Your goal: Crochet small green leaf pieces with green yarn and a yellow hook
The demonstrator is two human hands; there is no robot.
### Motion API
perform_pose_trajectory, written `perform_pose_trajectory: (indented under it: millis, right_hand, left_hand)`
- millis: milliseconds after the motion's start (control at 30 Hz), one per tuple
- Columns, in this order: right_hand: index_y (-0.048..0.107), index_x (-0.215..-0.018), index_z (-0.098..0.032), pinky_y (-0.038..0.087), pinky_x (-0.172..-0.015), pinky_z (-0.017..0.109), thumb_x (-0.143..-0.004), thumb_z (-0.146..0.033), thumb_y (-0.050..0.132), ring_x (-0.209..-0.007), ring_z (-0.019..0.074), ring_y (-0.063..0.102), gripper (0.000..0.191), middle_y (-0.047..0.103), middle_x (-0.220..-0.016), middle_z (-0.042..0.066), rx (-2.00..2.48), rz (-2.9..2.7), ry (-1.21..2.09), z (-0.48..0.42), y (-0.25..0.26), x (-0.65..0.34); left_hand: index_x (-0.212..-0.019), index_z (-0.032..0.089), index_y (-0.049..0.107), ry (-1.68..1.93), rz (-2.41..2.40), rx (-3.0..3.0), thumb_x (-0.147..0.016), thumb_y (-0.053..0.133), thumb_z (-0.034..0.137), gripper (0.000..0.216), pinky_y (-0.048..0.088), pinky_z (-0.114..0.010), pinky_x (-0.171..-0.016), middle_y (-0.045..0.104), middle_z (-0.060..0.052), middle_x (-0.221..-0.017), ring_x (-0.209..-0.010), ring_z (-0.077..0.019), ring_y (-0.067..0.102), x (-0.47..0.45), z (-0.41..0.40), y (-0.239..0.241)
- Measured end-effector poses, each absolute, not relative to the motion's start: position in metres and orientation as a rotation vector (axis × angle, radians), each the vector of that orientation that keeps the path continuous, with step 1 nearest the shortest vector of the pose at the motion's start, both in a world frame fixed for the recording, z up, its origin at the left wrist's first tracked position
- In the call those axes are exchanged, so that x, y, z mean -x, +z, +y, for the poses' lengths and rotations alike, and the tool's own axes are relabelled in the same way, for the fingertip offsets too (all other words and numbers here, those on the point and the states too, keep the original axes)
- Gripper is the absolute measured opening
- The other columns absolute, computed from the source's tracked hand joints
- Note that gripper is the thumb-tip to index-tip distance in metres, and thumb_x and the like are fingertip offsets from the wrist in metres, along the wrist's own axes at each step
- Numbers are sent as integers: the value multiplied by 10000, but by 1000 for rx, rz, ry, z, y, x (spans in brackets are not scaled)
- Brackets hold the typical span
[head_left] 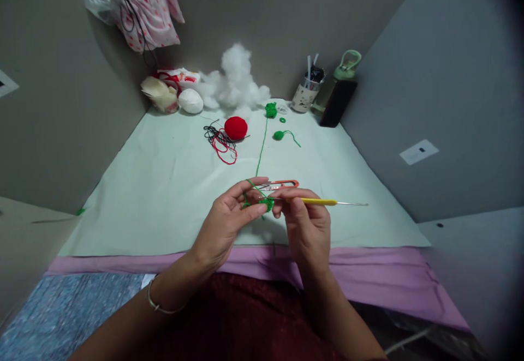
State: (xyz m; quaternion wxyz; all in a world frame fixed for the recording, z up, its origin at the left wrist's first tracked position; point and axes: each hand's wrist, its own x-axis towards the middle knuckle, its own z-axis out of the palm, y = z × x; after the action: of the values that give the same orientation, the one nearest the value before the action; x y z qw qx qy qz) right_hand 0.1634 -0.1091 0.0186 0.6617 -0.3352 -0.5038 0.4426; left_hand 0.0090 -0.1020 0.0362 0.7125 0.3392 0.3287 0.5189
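My left hand (231,211) pinches a small green crochet piece (268,204) between thumb and fingers, with green yarn (262,148) looped over its raised index finger and running back across the table. In my right hand (308,214) is a crochet hook (319,202) with a yellow handle, held level. One metal end of the hook points left into the green piece; the other sticks out to the right. Just behind the hands lie orange-handled thread snips (290,184), partly hidden by my fingers. The stitch at the hook tip is too small to make out.
Toward the back are a red yarn ball (236,128), tangled black cord (215,134), a green yarn bundle (271,110), a small green piece with a tail (279,135), white stuffing (239,80), a cup (303,96) and a bottle (333,85). Walls enclose three sides.
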Motion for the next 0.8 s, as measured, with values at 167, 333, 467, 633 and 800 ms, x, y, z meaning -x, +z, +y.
perform_pose_trajectory:
  millis: [167, 333, 467, 633, 800]
  right_hand:
    - [771, -1005, -245, 579, -674, 303, -1014, -317, 639, -723, 143, 685, 151, 787, -927, 35, 774, -1137, 988, -108, 20, -162]
    - [779, -997, -249, 571, -708, 308, -1017, -276, 633, -738, 136, 664, 150, 758, -946, 27, 770, -1178, 953, -110, 18, -162]
    - [777, -959, -240, 566, -704, 310, -997, -305, 661, -709, 132, 634, 139, 719, -916, 23, 761, -1167, 941, -110, 19, -162]
    - [724, -865, -216, 520, -549, 241, -939, -441, 710, -612, 117, 572, 238, 664, -776, 11, 812, -949, 1220, -105, 27, -169]
    - [717, -845, -213, 484, -523, 211, -902, -468, 753, -566, 93, 507, 264, 616, -713, -16, 808, -885, 1418, -102, 28, -171]
  left_hand:
    - [-1207, 225, 783, 1128, 733, -759, -809, 862, 222, 405, 463, -325, -940, 674, -20, -950, -937, -167, 626, -8, -103, 37]
    - [-1298, 239, 738, 1139, 731, -758, -810, 870, 230, 505, 464, -311, -933, 692, -10, -938, -922, -156, 634, -11, -103, 37]
    - [-1387, 219, 682, 1043, 650, -662, -803, 875, 194, 615, 466, -317, -965, 722, -22, -934, -929, -164, 669, -8, -102, 39]
    - [-1351, 180, 731, 862, 418, -589, -864, 829, 228, 499, 486, -295, -973, 733, -80, -1046, -969, -167, 670, -2, -99, 36]
    - [-1301, 186, 756, 924, 490, -632, -849, 840, 231, 462, 503, -309, -951, 742, -76, -1038, -931, -162, 668, -4, -99, 32]
